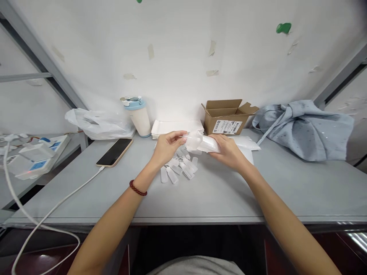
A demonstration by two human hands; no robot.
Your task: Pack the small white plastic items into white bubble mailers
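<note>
Both of my hands are raised over the middle of the desk, with a clear, crinkled plastic bag (208,144) between them. My right hand (229,151) is wrapped round the bag's right end. At its left end, the fingertips of my left hand (169,147) pinch the translucent, flared edge. What the bag contains cannot be made out. Just below my hands lies a loose heap of small translucent white tag-like pieces (179,167). Flat white packets (247,143) lie beyond my right hand, partly covered by it.
Along the wall stand a cream tumbler (140,120), a stack of white paper (177,126) and an open cardboard box (226,120). A white plastic bag (100,124) and a charging phone (115,152) are on the left, near a power strip (43,158). Blue cloth (309,131) lies right.
</note>
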